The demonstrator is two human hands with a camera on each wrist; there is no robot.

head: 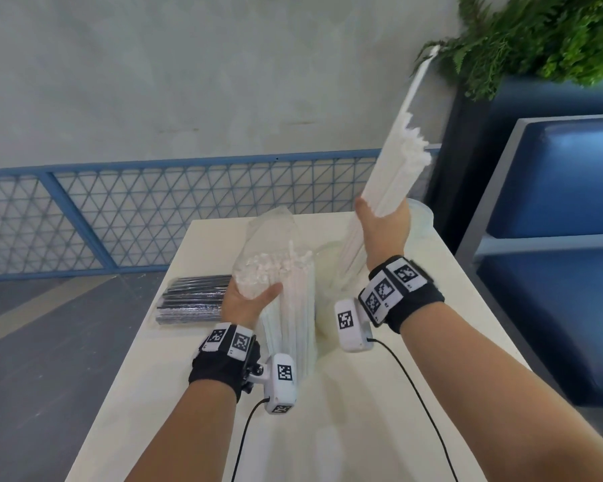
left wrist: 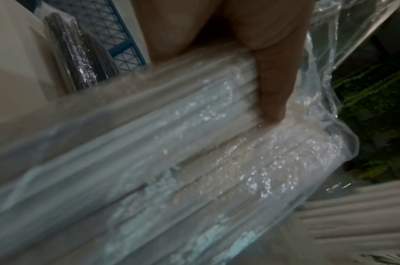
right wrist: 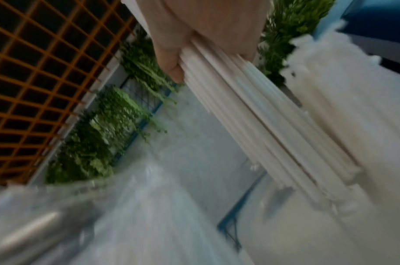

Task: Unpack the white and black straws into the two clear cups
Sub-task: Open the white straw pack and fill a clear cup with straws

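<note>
My left hand (head: 249, 297) grips a clear plastic bag of white straws (head: 286, 307) that stands upright on the white table (head: 362, 394); in the left wrist view my thumb (left wrist: 273, 89) presses on the bag (left wrist: 194, 152). My right hand (head: 383, 224) holds a thick bundle of white straws (head: 394, 168) raised and tilted up to the right, their lower ends reaching down into a clear cup (head: 331, 290) beside the bag. In the right wrist view the bundle (right wrist: 251, 116) runs out from my fingers. A second clear cup (head: 422, 217) stands behind my right hand. A pack of black straws (head: 195, 300) lies flat at the table's left edge.
A blue mesh railing (head: 154, 210) runs behind the table. A blue bench (head: 564, 238) and a planter with green ferns (head: 536, 36) stand at the right. Cables from both wrist cameras trail over the near table.
</note>
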